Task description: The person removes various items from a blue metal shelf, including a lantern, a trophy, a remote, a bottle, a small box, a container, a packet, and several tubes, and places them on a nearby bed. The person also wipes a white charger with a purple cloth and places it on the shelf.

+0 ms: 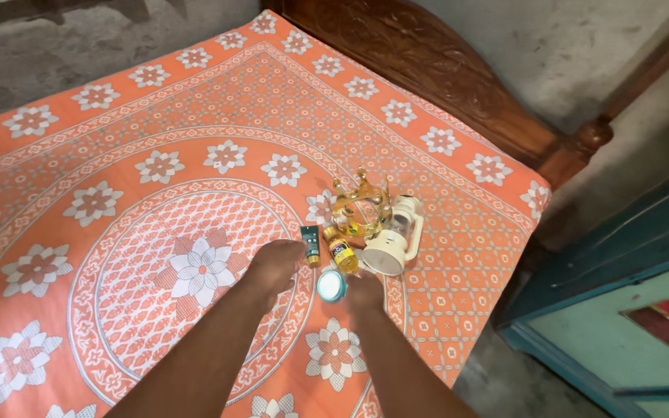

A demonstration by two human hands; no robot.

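On an orange floral bedsheet lie a few small items. My left hand reaches over the sheet and touches a small dark green tube. My right hand rests beside a round teal-lidded jar, fingers at its edge. A small yellow bottle lies between the tube and a white cup-like container. A golden crown-shaped bottle stands just behind them. Whether either hand grips anything is hidden by the backs of the hands.
A carved dark wooden headboard runs along the bed's far right edge. A teal cabinet or door stands to the right, with grey floor between it and the bed. Grey wall lies behind.
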